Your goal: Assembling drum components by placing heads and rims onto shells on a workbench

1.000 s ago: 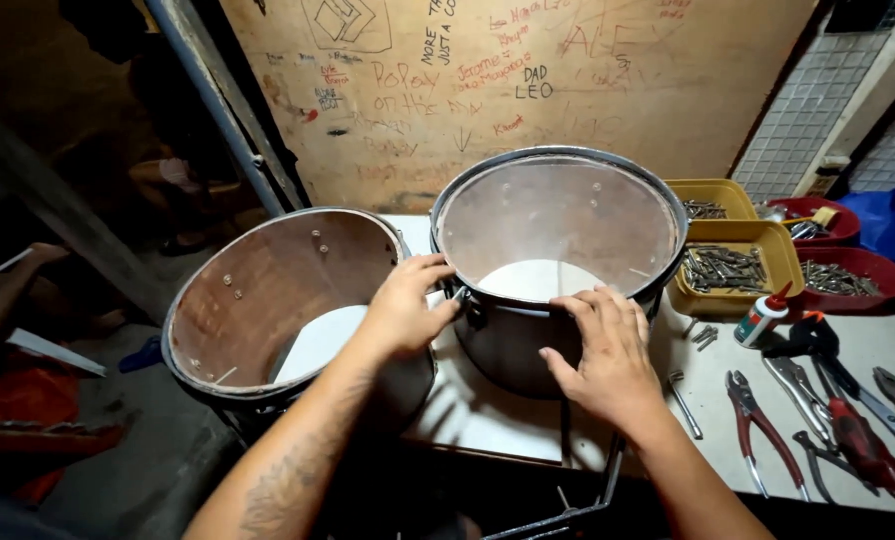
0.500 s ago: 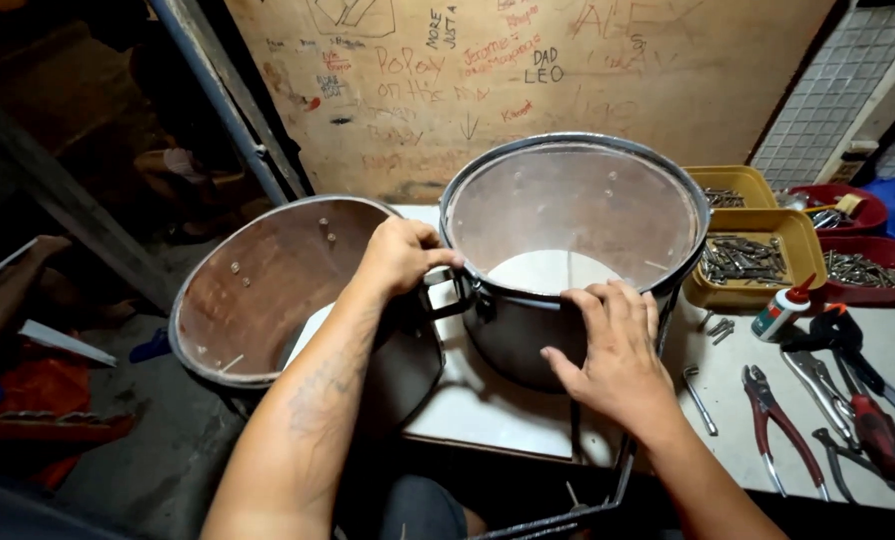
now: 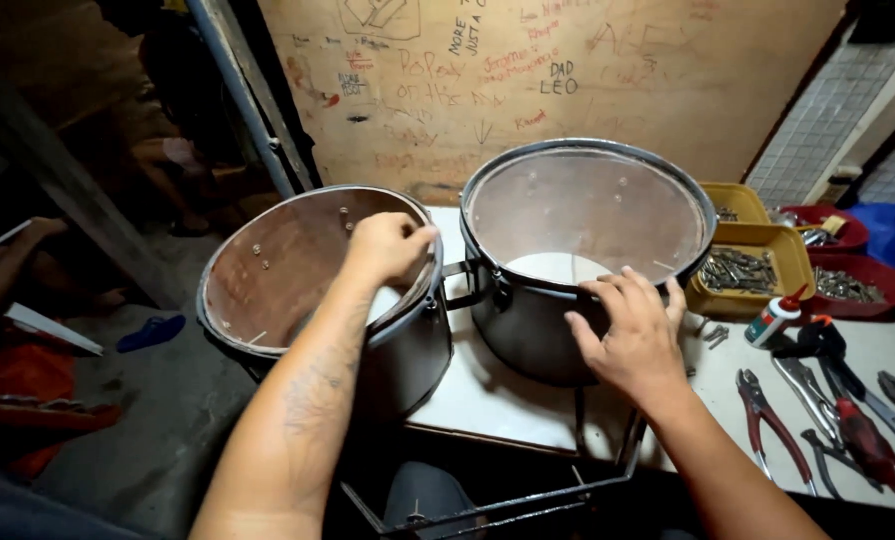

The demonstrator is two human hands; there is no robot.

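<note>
At the tabletop's left edge, left hand (image 3: 388, 245) has shifted onto the brown drum shell's (image 3: 298, 265) rim, fingers seemingly curled closed there; right hand (image 3: 633, 335), fingers spread, steadies the grey drum shell (image 3: 588, 215).

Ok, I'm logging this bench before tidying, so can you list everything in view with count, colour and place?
Drum shells: two, dark metal-rimmed; left shell brown inside, right shell on the table.
Connecting bracket: one, dark metal, between the shells.
Table: one, white, under the right shell.
Yellow trays: two, right of the shells; the nearer holds metal hardware.
Red trays: two, far right.
Glue bottle: one, white with red tip, beside the trays.
Pliers and hand tools: several, red-handled and metal, right table edge.
Plywood board: one, tan, scribbled, behind.
Left hand: on the left shell's rim.
Right hand: fingers on the right shell's rim.
</note>
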